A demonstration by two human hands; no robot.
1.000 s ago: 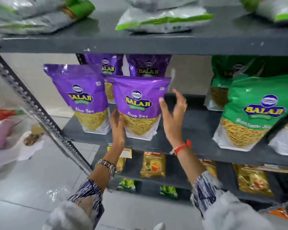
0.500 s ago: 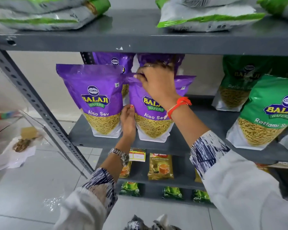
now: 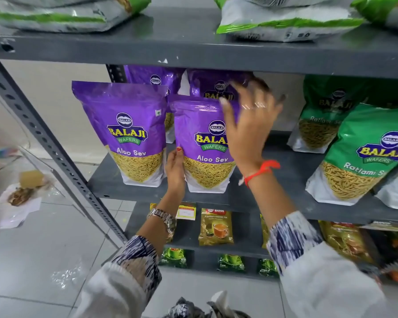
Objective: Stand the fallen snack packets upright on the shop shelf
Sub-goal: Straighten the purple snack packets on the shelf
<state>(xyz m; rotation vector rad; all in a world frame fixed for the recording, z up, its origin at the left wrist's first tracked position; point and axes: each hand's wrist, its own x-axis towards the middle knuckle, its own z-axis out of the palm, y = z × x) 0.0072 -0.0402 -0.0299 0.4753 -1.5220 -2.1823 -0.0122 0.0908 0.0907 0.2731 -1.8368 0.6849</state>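
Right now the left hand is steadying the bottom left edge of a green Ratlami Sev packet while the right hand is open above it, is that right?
Not quite. In the head view the packet that the left hand steadies is a purple Aloo Sev packet, not green. The rest holds: the right hand is open near its top right.

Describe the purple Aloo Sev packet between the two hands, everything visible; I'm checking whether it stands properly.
The purple Aloo Sev packet is a glossy plastic pouch printed "Balaji Wafers", with a clear window showing yellow sev and a white base. It stands upright at the front of the grey shelf, beside an identical pouch. The left hand touches its lower left edge; the blurred right hand, fingers spread, covers its upper right.
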